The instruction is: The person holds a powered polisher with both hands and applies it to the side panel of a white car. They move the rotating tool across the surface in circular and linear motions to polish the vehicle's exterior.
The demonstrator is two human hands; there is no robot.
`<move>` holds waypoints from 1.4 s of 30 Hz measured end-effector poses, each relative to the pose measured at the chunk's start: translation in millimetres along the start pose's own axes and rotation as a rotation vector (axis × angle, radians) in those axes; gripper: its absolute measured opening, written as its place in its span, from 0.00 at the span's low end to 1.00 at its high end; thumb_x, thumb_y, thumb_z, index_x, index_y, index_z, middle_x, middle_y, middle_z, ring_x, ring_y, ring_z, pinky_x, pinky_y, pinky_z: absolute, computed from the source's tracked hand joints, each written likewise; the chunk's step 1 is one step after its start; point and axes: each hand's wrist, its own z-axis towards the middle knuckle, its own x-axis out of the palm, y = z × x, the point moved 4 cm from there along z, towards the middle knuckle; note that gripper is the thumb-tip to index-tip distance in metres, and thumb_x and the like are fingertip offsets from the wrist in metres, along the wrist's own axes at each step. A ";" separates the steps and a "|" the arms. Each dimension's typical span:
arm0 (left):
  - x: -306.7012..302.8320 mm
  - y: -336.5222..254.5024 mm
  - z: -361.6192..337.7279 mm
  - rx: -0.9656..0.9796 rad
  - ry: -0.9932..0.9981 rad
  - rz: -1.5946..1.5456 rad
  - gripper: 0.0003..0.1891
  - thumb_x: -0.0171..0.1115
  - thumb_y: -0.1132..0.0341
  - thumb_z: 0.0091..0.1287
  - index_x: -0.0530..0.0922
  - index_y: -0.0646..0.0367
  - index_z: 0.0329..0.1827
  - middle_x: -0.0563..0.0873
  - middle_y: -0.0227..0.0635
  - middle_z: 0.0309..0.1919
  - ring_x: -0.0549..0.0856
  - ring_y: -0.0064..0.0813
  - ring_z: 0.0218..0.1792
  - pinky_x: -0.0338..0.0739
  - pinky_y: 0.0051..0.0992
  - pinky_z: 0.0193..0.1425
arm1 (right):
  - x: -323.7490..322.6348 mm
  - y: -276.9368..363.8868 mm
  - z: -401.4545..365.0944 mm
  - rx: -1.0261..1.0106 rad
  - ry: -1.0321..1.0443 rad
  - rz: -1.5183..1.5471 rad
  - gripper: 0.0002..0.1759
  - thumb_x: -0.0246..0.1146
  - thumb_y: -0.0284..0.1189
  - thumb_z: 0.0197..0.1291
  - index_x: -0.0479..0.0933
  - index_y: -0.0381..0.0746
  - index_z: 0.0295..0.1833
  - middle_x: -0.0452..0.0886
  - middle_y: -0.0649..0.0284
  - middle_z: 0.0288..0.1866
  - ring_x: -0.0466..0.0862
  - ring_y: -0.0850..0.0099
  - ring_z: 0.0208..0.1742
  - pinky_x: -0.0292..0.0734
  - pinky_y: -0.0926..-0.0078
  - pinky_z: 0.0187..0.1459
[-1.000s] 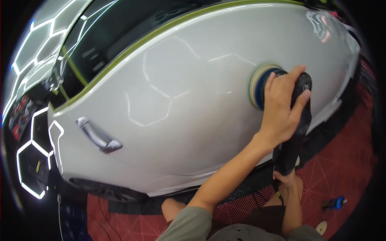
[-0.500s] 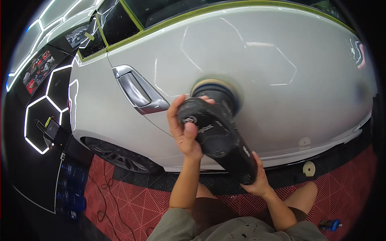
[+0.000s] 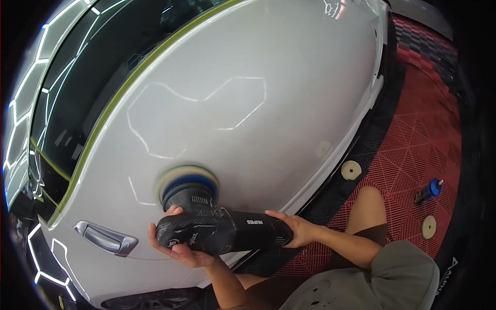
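**Head view.** The black, barrel-bodied electric polisher (image 3: 222, 233) lies nearly level across the lower middle of the frame. Its head is at the left and its tail at the right. At the head, its round foam pad (image 3: 186, 178), cream on the face with a blue backing, is pressed flat against the glossy white car door panel (image 3: 268, 93). The pad's rim is blurred. It sits low on the panel, above and to the right of the chrome door handle (image 3: 106, 238) and well apart from it.

The left hand (image 3: 175, 247) cups the polisher's head from below. Its fingers are curled closed around the casing, and their tips show over the upper edge. The right hand (image 3: 295, 230) grips the tail of the body, with fingers and thumb wrapped narrowly about it. Both forearms run in from the lower right, and a grey-green sleeve (image 3: 408, 274) covers the right shoulder. A bare knee (image 3: 368, 205) rises just beyond the right forearm.

A strip of green masking tape (image 3: 116, 103) follows the panel's upper edge, below the dark window glass (image 3: 77, 77). White hexagonal reflections cross the paint.

To the right, the red gridded floor tiles (image 3: 418, 134) carry three things:
- A blue-capped bottle (image 3: 429, 191), lying tilted.
- One round cream pad (image 3: 351, 170), close to the black sill.
- A second round cream disc (image 3: 428, 227), near the bottle.
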 end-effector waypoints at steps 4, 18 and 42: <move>87.1 20.3 -13.4 -0.011 0.245 -0.160 0.34 0.58 0.54 0.73 0.56 0.63 0.74 0.81 0.60 0.51 0.83 0.45 0.53 0.81 0.41 0.58 | -52.9 -24.7 -25.8 0.048 -0.102 0.103 0.64 0.76 0.22 0.42 0.44 0.45 0.82 0.74 0.54 0.68 0.77 0.60 0.67 0.69 0.66 0.68; 308.3 55.8 -54.3 0.099 0.729 0.023 0.25 0.64 0.62 0.68 0.73 0.61 0.66 0.84 0.43 0.52 0.81 0.44 0.53 0.59 0.44 0.74 | -145.8 -125.9 -101.8 0.341 -0.432 0.473 0.23 0.73 0.19 0.51 0.73 0.32 0.52 0.80 0.59 0.37 0.82 0.70 0.38 0.78 0.70 0.43; -153.9 -1.2 -30.0 0.145 -0.106 0.005 0.30 0.53 0.41 0.73 0.60 0.50 0.68 0.88 0.48 0.45 0.82 0.42 0.57 0.52 0.43 0.78 | 75.2 -14.3 28.1 -0.035 0.217 -0.171 0.64 0.75 0.18 0.37 0.45 0.43 0.80 0.82 0.49 0.56 0.86 0.55 0.53 0.80 0.62 0.57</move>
